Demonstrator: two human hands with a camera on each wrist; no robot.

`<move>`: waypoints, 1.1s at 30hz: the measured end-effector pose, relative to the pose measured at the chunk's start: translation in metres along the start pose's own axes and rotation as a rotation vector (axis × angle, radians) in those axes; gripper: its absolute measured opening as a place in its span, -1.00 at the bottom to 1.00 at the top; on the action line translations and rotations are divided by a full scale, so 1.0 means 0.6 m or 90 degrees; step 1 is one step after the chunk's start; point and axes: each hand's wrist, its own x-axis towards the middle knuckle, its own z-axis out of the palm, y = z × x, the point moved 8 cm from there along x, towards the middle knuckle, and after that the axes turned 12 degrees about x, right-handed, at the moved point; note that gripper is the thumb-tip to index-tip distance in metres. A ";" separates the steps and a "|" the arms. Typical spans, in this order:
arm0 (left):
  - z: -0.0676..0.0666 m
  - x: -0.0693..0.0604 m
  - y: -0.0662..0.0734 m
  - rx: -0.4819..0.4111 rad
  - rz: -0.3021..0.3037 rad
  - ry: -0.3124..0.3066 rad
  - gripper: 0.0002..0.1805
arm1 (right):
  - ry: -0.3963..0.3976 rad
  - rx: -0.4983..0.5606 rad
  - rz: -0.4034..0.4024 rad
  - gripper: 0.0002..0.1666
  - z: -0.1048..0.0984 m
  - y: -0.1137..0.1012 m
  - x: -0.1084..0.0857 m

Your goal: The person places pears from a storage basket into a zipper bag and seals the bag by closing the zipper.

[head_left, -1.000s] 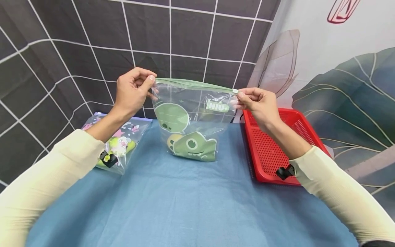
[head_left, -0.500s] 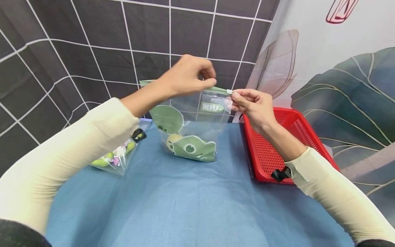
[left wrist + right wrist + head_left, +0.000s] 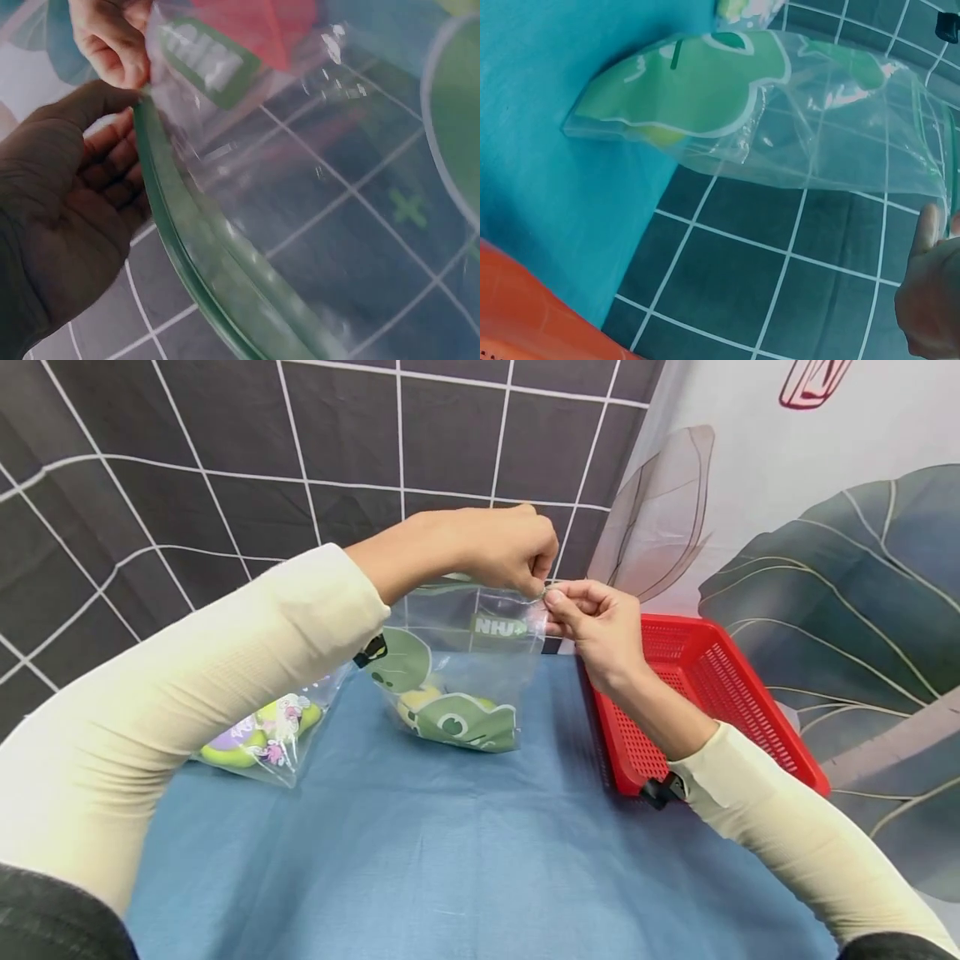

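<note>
A clear slider zip bag with green cartoon prints stands on the blue cloth. Yellowish round items show faintly in its bottom. At the bag's top right corner, my right hand pinches the edge between thumb and fingers. My left hand has crossed over the bag's top and pinches the same corner, at the end of the green zip strip. Its fingertips hide the slider. In the left wrist view the strip's two sides look parted farther along. The right wrist view shows my right hand at the bag's mouth.
A second clear bag with green items lies at the left, partly behind my left sleeve. On the right stands a red perforated basket. Blue cloth covers the table, and a dark gridded curtain hangs behind.
My left hand let go of the bag's top left corner and moved right to the top right corner. My right hand kept its hold, shifting slightly left with the bag. The bag's top slackened.
</note>
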 end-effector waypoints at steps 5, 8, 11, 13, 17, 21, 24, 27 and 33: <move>0.003 -0.004 -0.012 -0.002 0.024 0.012 -0.83 | 0.017 0.007 -0.043 -0.66 -0.003 -0.002 -0.002; 0.007 -0.012 -0.023 -0.012 0.015 0.013 -0.83 | 0.027 0.008 -0.054 -0.73 -0.008 -0.006 -0.003; 0.009 -0.024 -0.034 -0.024 -0.002 0.013 -0.84 | 0.031 0.004 -0.047 -0.79 -0.014 -0.008 -0.005; 0.009 -0.033 -0.041 -0.031 -0.013 0.019 -0.85 | 0.035 -0.005 -0.036 -0.83 -0.018 -0.010 -0.006; 0.005 -0.054 -0.056 -0.045 -0.037 0.030 -0.85 | 0.034 -0.019 -0.032 -0.88 -0.021 -0.017 -0.007; 0.003 -0.077 -0.073 -0.050 -0.058 0.039 -0.86 | 0.028 -0.011 -0.055 -0.89 -0.023 -0.026 -0.006; 0.004 -0.093 -0.087 -0.060 -0.074 0.042 -0.86 | 0.033 -0.018 -0.059 -0.92 -0.030 -0.032 -0.008; 0.007 -0.112 -0.100 -0.077 -0.089 0.042 -0.87 | 0.047 -0.025 -0.061 -0.93 -0.040 -0.036 -0.011; 0.012 -0.162 -0.128 -0.099 -0.106 0.070 -0.88 | 0.048 -0.027 -0.051 -0.95 -0.055 -0.040 -0.015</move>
